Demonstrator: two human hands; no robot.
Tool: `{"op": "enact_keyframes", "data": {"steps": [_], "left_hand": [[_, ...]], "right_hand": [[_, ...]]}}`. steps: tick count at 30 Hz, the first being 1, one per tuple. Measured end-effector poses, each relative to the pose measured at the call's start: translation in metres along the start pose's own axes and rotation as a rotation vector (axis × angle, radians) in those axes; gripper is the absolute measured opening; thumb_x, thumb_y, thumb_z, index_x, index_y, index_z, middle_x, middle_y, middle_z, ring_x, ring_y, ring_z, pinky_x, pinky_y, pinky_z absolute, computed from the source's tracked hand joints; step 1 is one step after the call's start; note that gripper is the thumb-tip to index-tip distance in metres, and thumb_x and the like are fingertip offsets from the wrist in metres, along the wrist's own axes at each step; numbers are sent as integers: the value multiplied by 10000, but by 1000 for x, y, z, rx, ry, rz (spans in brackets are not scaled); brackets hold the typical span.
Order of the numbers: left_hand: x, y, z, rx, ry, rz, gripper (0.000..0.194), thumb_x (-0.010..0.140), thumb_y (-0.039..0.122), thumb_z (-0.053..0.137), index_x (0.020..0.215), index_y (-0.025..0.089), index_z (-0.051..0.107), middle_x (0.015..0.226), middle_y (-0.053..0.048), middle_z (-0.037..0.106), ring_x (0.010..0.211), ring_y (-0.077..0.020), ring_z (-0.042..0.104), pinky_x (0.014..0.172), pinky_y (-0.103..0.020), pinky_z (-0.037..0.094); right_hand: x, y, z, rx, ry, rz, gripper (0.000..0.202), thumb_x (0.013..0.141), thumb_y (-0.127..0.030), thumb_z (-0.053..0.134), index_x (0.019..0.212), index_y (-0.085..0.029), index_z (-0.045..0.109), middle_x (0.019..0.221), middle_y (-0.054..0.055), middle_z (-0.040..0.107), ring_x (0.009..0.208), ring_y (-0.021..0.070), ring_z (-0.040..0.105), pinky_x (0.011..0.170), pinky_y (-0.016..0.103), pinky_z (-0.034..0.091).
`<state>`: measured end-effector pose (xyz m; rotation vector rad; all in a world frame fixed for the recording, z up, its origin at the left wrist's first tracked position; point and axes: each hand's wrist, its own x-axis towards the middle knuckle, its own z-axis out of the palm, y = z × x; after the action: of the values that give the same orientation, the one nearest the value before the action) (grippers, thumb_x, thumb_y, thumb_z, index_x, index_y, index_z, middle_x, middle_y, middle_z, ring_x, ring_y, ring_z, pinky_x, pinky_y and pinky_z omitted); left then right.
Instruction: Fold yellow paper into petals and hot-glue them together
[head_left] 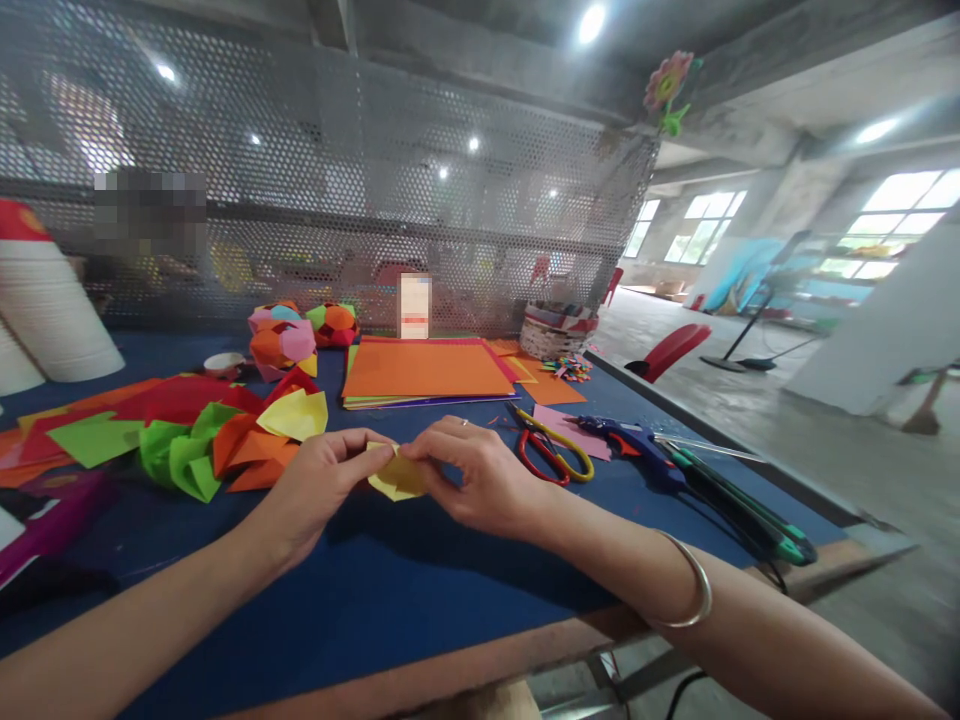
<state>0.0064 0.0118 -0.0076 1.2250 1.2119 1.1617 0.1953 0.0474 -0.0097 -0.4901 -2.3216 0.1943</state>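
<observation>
A small piece of yellow paper (pixel 396 480) is pinched between my two hands above the blue tabletop (pixel 330 620). My left hand (pixel 330 480) grips its left edge with thumb and forefinger. On its right edge, my right hand (pixel 476 475) holds with closed fingertips, which cover part of the sheet. Just left of my hands lie folded paper pieces: a yellow one (pixel 294 414), an orange one (pixel 251 455) and a green one (pixel 186 452). Scissors (pixel 555 452) with red and yellow handles rest right of my right hand.
Stacked coloured sheets (pixel 429 370) lie behind my hands. At right are a blue glue gun (pixel 637 445), a green-and-black cutter (pixel 739 505) and a woven basket (pixel 555 330). Paper balls (pixel 281 340) and paper cups (pixel 56 300) stand at left. A perforated metal screen (pixel 450 210) closes the back.
</observation>
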Motion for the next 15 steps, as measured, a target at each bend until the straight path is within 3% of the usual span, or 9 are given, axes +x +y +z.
{"op": "enact_keyframes", "data": {"steps": [6,10,15], "left_hand": [[-2,4,0,-68,-24,-48,328,584,457,793,710,167,707,693,10,666,659,-109,548,630,-220,448],[0,4,0,-41,-17,-34,321,526,405,835,684,165,692,661,16,664,627,-102,543,596,-209,425],[2,1,-2,114,22,81,298,572,401,788,738,173,688,632,23,650,595,-106,535,571,-214,398]], "right_hand": [[2,-2,-4,-108,-120,-67,278,822,-43,471,1016,-151,639,1001,94,695,955,198,618,885,325,497],[1,-3,-4,-135,-133,-97,283,842,-45,457,1037,-127,645,1003,105,690,961,204,611,903,328,482],[3,-7,0,3,-27,137,216,928,-151,483,1089,-123,625,963,92,696,873,174,628,791,278,479]]}}
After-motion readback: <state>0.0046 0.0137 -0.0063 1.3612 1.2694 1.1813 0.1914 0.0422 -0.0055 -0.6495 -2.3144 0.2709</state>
